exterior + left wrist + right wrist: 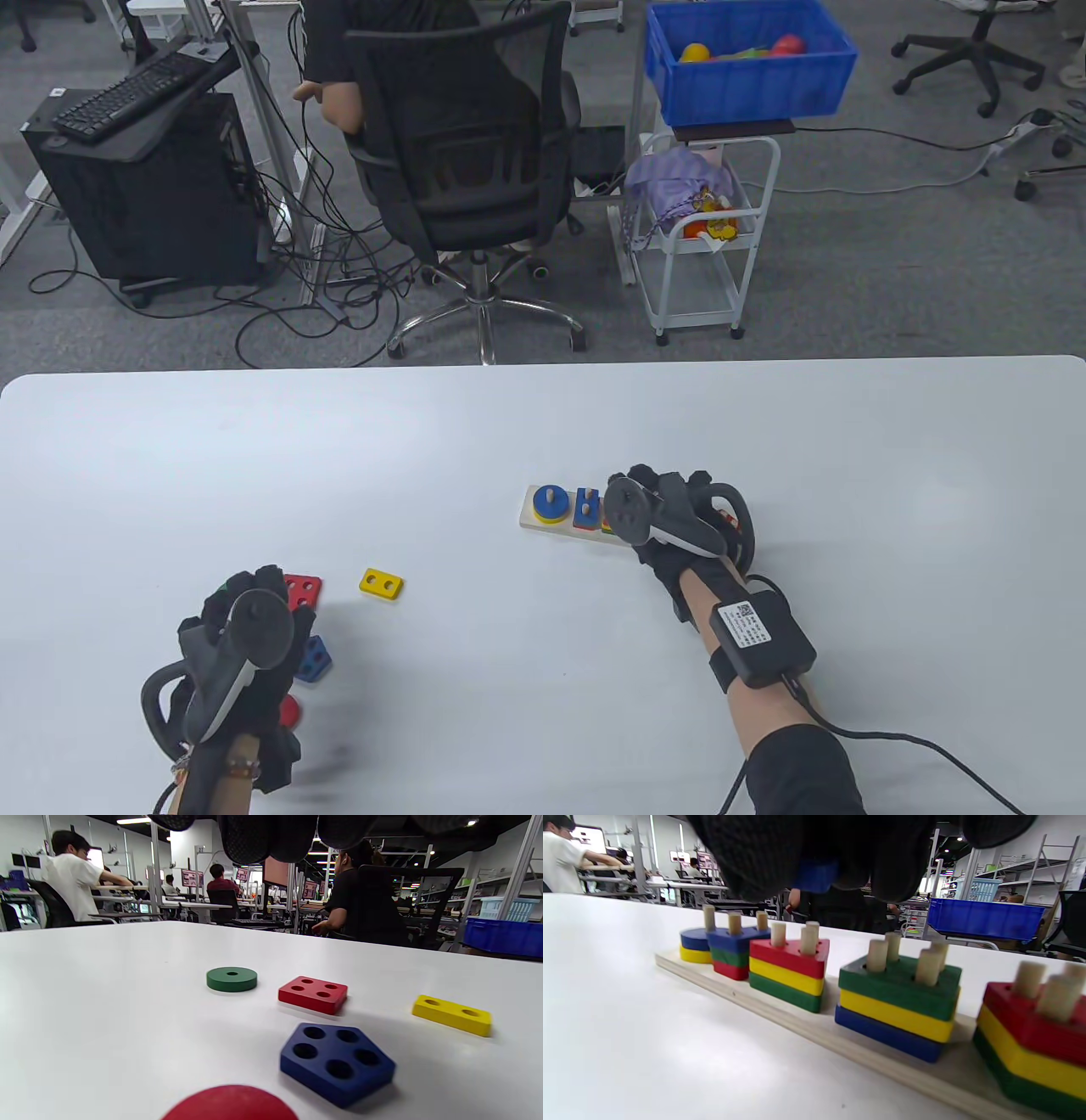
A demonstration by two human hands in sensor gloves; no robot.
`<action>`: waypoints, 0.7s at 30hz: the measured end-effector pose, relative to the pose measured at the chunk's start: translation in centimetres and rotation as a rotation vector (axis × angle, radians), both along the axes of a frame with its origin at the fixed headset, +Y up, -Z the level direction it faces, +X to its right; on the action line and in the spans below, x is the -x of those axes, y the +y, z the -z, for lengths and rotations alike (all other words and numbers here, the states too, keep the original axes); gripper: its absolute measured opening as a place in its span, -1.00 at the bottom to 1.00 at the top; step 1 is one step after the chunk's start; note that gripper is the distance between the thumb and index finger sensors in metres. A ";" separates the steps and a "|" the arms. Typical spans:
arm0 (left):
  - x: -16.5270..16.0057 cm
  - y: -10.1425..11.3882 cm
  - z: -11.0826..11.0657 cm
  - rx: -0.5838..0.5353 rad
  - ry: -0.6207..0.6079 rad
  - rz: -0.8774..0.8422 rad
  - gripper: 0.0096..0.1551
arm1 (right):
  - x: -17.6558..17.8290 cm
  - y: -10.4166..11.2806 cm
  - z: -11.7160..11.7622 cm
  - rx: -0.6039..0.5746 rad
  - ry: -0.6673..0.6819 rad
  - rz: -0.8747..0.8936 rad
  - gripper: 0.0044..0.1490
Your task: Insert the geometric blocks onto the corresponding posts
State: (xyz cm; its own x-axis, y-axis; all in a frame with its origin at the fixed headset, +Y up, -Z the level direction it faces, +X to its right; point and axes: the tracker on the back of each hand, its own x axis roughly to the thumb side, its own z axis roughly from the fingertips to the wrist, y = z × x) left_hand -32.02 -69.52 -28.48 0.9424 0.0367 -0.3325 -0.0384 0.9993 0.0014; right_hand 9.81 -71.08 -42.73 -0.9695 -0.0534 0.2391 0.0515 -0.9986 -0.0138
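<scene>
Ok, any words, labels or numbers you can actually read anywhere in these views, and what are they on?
No text is legible in any view.
White sticker with a QR-style code on the black box strapped to the right forearm: print too small to read.
Monitor screens behind the table in the left wrist view: pink content, blurred, unreadable.
Yellow cartoon-printed packet on the white cart: no readable lettering.
Blocks and the wooden post board: no markings.

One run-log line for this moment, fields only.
right hand: holds blue piece over peg board | left hand: above loose blocks | loose: green ring, red square, blue pentagon, yellow rectangle
</scene>
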 end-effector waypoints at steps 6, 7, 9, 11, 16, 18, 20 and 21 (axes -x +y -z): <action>0.6 -0.3 0.2 0.024 0.009 -0.021 -0.21 | 0.2 -1.6 0.8 0.026 -0.015 0.008 -0.28; 0.5 -0.3 0.2 0.027 0.008 -0.023 -0.21 | 0.2 -1.6 0.8 0.022 -0.015 0.014 -0.28; 0.5 -0.3 0.1 0.033 0.001 -0.029 -0.21 | 0.1 -1.6 0.8 0.021 -0.021 0.014 -0.28; 0.5 -0.4 0.1 0.034 -0.001 -0.029 -0.21 | 0.1 -1.6 0.8 0.024 -0.024 0.023 -0.29; 0.6 -0.4 0.1 0.036 -0.005 -0.039 -0.21 | 0.4 -1.5 0.6 0.014 -0.015 0.003 -0.31; 0.6 -0.4 0.1 0.040 -0.003 -0.041 -0.21 | 0.2 -1.5 0.6 0.014 -0.023 0.016 -0.31; 0.6 -0.5 0.1 0.047 -0.006 -0.043 -0.22 | 0.1 -1.6 0.7 0.019 -0.035 0.031 -0.31; 0.6 -0.6 0.1 0.050 -0.008 -0.044 -0.22 | 0.1 -1.6 0.7 0.020 -0.037 0.036 -0.31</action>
